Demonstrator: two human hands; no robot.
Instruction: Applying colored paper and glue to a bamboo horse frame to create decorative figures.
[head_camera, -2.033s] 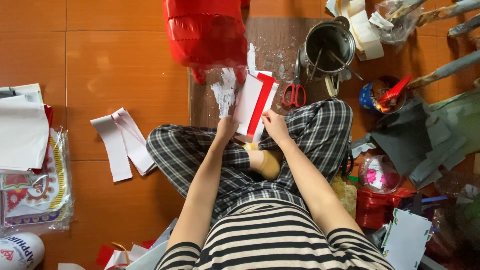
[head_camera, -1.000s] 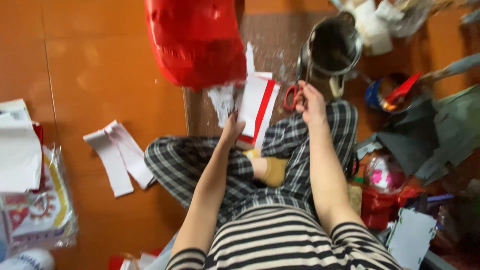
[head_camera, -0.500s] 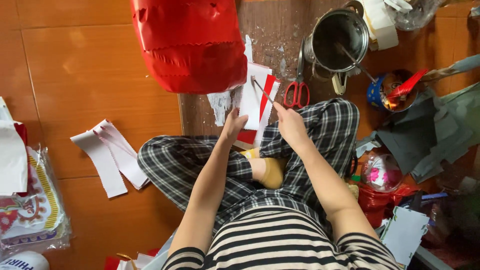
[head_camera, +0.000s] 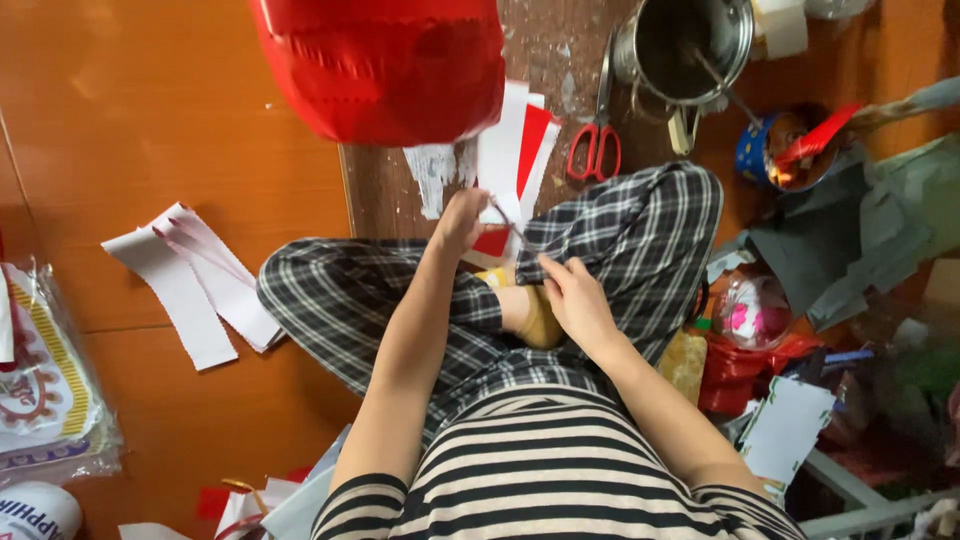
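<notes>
Orange-brown glossy tiles make the floor, seen from the head camera; a darker, paint-flecked board lies on it ahead of the seated person's crossed legs in checked trousers.

A big red lantern fills the top of the view. Just below it lies a stack of white and red paper strips, long axis running away from the person, tilted slightly right. Right of the lantern, red-handled scissors lie with blades pointing away, handles toward the knee. Further right is a metal pot with a stick in it.

The left hand rests at the near end of the strips, fingers curled; its grip is hidden. The right hand, lower, pinches a thin stick that slants up-left toward the strips.

Far left of the lantern, loose white strips lie on the tiles.
</notes>
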